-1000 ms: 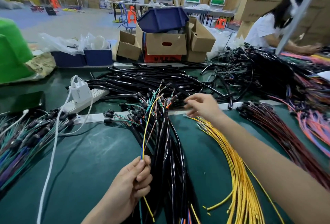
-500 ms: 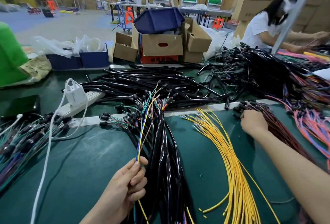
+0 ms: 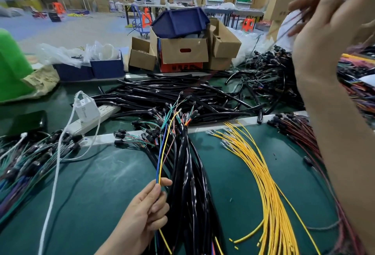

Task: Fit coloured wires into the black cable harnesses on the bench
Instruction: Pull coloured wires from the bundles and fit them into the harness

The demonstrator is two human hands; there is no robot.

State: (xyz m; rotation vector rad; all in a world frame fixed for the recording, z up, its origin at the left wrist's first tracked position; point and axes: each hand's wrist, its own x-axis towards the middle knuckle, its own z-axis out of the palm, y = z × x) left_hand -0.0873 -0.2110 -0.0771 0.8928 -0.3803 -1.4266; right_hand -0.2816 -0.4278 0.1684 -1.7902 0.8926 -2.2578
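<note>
Left hand: we see it pinching two wires, blue and yellow.
Right hand: raised, gripping one red wire.

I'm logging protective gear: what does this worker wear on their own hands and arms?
Nothing: the left hand and right hand are bare, with no gloves, rings or watch in view. The left forearm and right forearm are also bare, no sleeves, as far as the frame shows.

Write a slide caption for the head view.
Left hand pinches blue and yellow wires beside the black harnesses on the green bench; the raised right hand holds a thin reddish wire.
</note>
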